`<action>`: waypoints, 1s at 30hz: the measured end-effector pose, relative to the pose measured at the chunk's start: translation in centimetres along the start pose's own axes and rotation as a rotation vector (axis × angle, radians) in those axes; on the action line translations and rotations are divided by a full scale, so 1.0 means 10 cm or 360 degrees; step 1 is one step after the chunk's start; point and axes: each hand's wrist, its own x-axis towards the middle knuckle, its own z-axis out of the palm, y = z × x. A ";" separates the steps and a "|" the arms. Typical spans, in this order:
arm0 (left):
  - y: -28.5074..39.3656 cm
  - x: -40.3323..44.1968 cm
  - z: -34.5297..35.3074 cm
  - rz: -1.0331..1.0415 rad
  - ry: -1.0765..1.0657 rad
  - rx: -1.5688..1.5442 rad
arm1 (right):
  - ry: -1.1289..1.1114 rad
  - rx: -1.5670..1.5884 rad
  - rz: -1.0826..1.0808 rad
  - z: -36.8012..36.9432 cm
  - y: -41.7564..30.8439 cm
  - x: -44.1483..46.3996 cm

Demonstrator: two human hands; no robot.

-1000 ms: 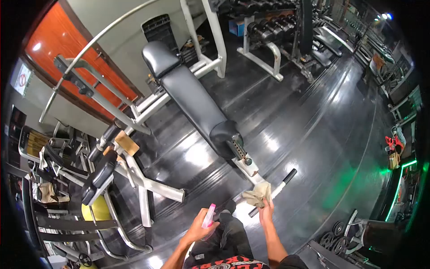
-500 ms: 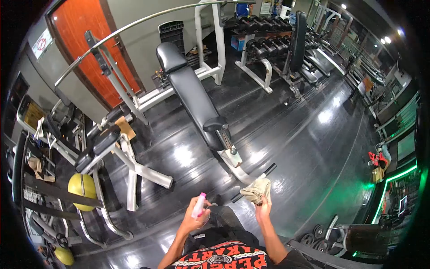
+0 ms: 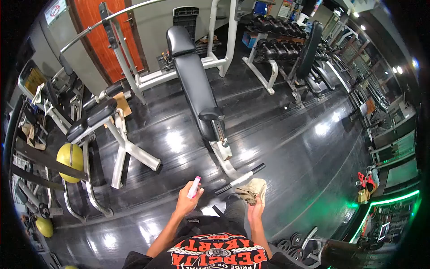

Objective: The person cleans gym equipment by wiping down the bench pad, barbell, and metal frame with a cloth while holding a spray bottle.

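Observation:
My left hand (image 3: 186, 200) is wrapped round a small spray bottle (image 3: 194, 187) with a pink top, held upright in front of my body. In my right hand (image 3: 255, 210) a crumpled beige cloth (image 3: 253, 190) is gripped, hanging over the fingers. Just beyond the cloth is the white foot bar (image 3: 242, 179) with black ends, at the near end of a black padded bench (image 3: 195, 85). Neither hand touches the bench.
A barbell (image 3: 109, 19) crosses the rack at the upper left. Dumbbells (image 3: 282, 48) fill a rack behind. A smaller padded machine (image 3: 96, 119) and a yellow ball (image 3: 70, 162) stand to the left. Weight plates (image 3: 295, 240) lie at the lower right.
The view has tilted up and turned, so the bench appears more upright. Both hands still hold the bottle and the cloth, now appearing farther left in view.

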 end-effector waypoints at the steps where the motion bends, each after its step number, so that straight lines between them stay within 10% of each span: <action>1: -0.01 0.06 0.07 -0.0016 0.0050 0.0006 | 0.0008 -0.0005 0.0024 -0.07 -0.03 0.11; 16: -0.49 1.61 1.97 -0.0448 0.0682 0.0134 | -0.0057 -0.0465 0.0386 -0.25 -1.11 2.63; 30: -1.83 2.92 2.63 -0.0611 0.0808 0.0327 | -0.0344 -0.0672 0.0686 -0.29 -0.10 4.00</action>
